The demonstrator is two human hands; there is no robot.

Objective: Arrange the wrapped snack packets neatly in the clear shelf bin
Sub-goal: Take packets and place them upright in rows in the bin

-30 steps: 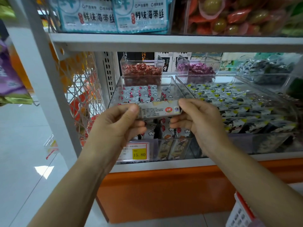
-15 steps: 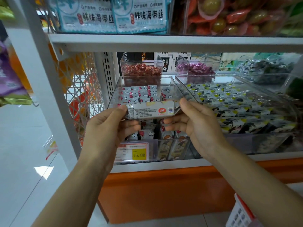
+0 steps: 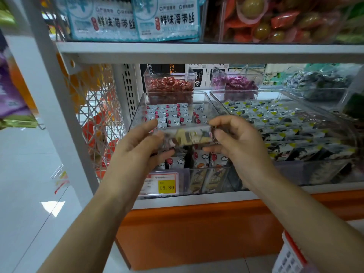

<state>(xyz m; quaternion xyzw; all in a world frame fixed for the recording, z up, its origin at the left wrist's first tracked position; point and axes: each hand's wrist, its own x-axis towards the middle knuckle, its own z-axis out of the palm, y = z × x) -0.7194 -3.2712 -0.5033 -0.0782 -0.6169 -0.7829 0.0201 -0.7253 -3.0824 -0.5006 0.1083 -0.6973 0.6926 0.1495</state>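
at the far left a white wire rack [image 3: 94, 119] hangs on the side of the shelf unit. the orange things behind it are too blurred to name. next is the left hand [image 3: 136, 148]: its fingers and thumb are clamped on the left end of a snack packet [image 3: 189, 135]. the packet lies about level between the two hands, in the air over the front part of the clear bin [image 3: 137, 109]. it is blurred, and only a pale wrapper with yellow and dark print can be seen. inside the bin, small wrapped packets [image 3: 173, 115] with red and white print stand in rows at the back, and more stand at the front, under the hands. on the front wall of the bin is a price tag [image 3: 163, 184] that reads 15.80 on a yellow field. the right hand [image 3: 238, 144] pinches the right end of the same packet, with its fingers curled round it. just beside, to the right, a second clear bin [image 3: 256, 94] holds packets with black and yellow print. in the bottom right corner a red and white basket [image 3: 289, 257] shows.
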